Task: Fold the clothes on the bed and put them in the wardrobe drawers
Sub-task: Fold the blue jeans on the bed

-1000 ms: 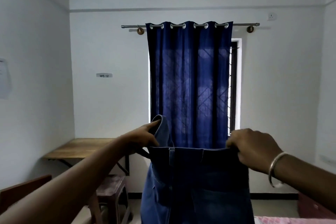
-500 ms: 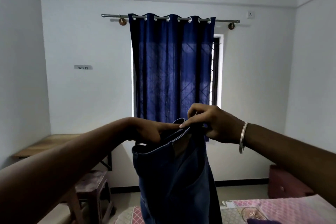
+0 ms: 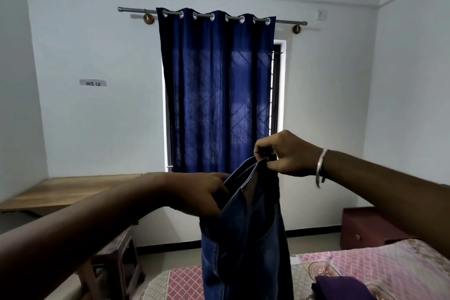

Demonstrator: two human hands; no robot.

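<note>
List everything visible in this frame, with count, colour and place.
jeans: one, blue, held up over the bed
bed: one, pink patterned cover, bottom right
folded cloth: one, purple, on the bed
curtain: one, dark blue, over the window
desk: one, wooden, left wall
stool: one, brown, under the desk
cabinet: one, maroon, right corner
left hand: grips the waistband
right hand: pinches the waistband, bangle on wrist

jeans (image 3: 246,238) legs cut off below, left hand (image 3: 202,192) fingertips hidden behind denim
</note>
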